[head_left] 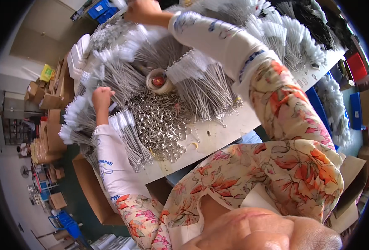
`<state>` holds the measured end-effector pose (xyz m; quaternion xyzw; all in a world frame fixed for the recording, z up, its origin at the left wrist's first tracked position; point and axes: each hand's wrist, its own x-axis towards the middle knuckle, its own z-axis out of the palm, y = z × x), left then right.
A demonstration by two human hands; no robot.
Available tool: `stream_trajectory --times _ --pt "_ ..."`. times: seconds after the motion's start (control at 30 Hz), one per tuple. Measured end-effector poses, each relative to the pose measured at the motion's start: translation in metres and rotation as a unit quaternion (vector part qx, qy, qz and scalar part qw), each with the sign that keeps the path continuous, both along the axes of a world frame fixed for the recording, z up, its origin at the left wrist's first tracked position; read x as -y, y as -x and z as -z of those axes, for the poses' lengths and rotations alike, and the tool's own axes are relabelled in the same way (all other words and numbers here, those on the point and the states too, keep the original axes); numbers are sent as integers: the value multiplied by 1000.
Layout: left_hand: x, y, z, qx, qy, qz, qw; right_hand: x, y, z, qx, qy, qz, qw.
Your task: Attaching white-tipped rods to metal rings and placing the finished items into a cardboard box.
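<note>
My left hand (103,96) is closed among the bundles on the table's left side; whatever it may hold is hidden. Stretched far forward, my right hand (144,11) is curled at the top edge of the view. A blurred whitish thing lies by its fingers, and I cannot make out what it grips. Thin wire brushes (203,89) with white bristle heads and looped ends lie in thick bundles between my arms. More wire brushes (128,139) lie beside my left forearm. A heap of shiny metal rings (161,121) spreads over the middle, in front of a round tub (159,81) with something red inside.
The pale table (230,125) carries further brush bundles (272,35) at the far right. Blue bins (102,10) stand beyond the far left corner. An open cardboard box (93,189) is below the near left edge. Stacked cartons (55,133) stand to the left.
</note>
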<state>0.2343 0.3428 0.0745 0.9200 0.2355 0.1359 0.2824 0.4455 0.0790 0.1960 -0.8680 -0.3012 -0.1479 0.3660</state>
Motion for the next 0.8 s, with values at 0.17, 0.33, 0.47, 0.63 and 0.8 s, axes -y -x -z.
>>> stream_trajectory --times 0.17,0.33,0.47,0.63,0.8 --pt "23 -12 -24 -34 102 6 994 133 -130 -39 470 309 136 815" --pt "7 -13 -29 -25 214 -38 976 301 -180 32 289 310 165 891" --pt "-19 -5 -28 163 -45 -137 976 280 -106 39 19 220 253 942" --pt "78 2 -89 300 13 -42 953 286 -67 50 109 178 480 852" --pt "144 72 -75 182 228 3 956 277 -106 23 165 54 308 935"
